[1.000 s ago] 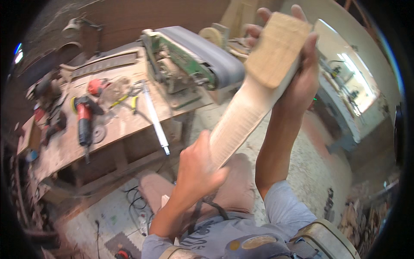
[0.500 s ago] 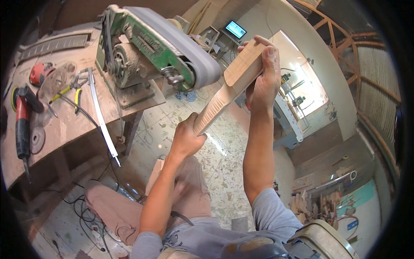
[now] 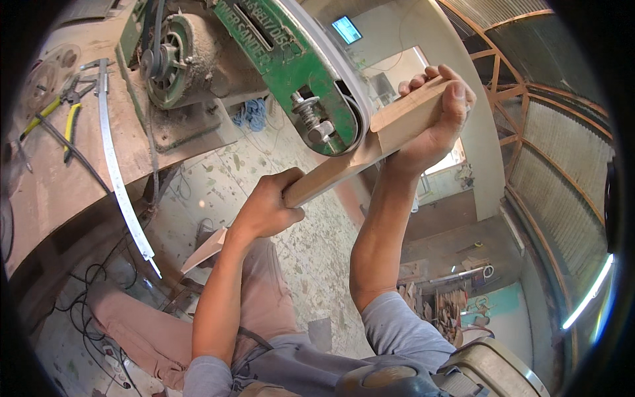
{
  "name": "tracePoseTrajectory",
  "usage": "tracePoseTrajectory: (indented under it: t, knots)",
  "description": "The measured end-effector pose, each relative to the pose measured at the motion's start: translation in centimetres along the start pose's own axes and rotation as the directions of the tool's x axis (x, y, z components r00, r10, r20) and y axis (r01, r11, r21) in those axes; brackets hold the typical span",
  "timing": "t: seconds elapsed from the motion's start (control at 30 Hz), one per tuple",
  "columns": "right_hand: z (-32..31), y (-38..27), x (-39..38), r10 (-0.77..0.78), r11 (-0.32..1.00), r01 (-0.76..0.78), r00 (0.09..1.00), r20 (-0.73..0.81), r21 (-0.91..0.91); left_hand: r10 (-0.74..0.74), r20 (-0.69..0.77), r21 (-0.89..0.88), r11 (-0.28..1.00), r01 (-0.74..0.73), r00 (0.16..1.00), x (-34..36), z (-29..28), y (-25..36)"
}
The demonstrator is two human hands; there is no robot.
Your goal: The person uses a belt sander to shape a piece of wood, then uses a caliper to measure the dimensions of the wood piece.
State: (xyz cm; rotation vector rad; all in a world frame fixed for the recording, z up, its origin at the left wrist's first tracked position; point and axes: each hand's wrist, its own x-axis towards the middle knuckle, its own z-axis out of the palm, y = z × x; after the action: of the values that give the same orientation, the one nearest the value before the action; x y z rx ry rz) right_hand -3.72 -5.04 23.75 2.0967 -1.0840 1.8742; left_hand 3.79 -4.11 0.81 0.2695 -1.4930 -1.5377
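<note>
A pale wooden workpiece (image 3: 327,180), with a thicker block at its upper end, lies diagonally against the rounded end of a green belt sander (image 3: 301,79) with a grey belt; whether it touches the belt is hard to tell. My left hand (image 3: 268,205) grips the narrow lower end. My right hand (image 3: 440,122) is wrapped round the block end, thumb on top, at the right of the sander. A separate pale wooden piece (image 3: 206,251) shows beside my left forearm, partly hidden by it.
The workbench (image 3: 53,208) at left holds pliers (image 3: 71,132), a metal caliper (image 3: 120,192) and the sander's dusty motor (image 3: 175,56). Cables (image 3: 86,327) and a power strip (image 3: 116,364) lie on the floor. A blue rag (image 3: 250,114) is beyond the bench; a screen (image 3: 346,30) is farther back.
Both hands have tilted the workpiece flatter and brought it up to the sander's end, my right hand moving lower. The view has swung, so the bench and sander now appear higher and larger.
</note>
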Motion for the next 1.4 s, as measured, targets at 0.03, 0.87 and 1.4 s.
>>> tracePoseTrajectory:
  t: [0.03, 0.87, 1.4]
  knots:
    - [0.1, 0.0, 0.0, 0.011, 1.0, -0.011, 1.0, -0.018, -0.019, 0.012, 0.007, -0.004, 1.0, -0.012, 1.0, 0.2, 0.1, -0.2]
    - [-1.7, 2.0, 0.3, -0.03, 0.778, -0.109, 0.977, 0.209, 0.619, 0.183, -0.368, 0.151, 0.979, -0.135, 0.912, -1.7, 2.0, 1.1]
    - [-1.7, 2.1, 0.1, -0.042, 0.774, -0.1, 0.977, 0.208, 0.625, 0.146, -0.293, 0.084, 0.988, -0.127, 0.945, -1.4, 1.0, 1.1]
